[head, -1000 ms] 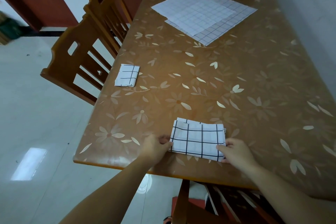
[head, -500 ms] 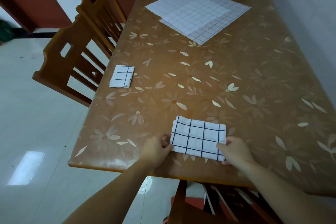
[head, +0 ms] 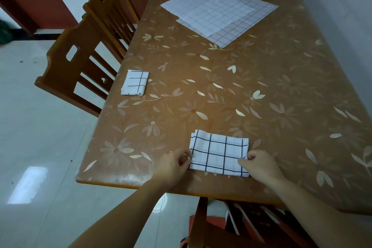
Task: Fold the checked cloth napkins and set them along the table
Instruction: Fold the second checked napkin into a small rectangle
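A white napkin with a dark check [head: 218,152], folded to a rectangle, lies flat near the front edge of the brown flower-patterned table [head: 221,94]. My left hand [head: 173,164] pinches its left edge and my right hand [head: 258,164] pinches its right edge near the lower corner. A smaller folded checked napkin [head: 134,82] sits by the table's left edge. Two unfolded checked napkins [head: 217,11] lie overlapped and flat at the far end.
Two wooden chairs [head: 80,56] stand along the table's left side. Another chair [head: 231,225] is tucked under the front edge below my arms. A wall runs along the right, and pale tiled floor lies to the left.
The napkin between my hands has been flattened and its edges squared up. Both hands stay at its two ends; the view has shifted slightly.
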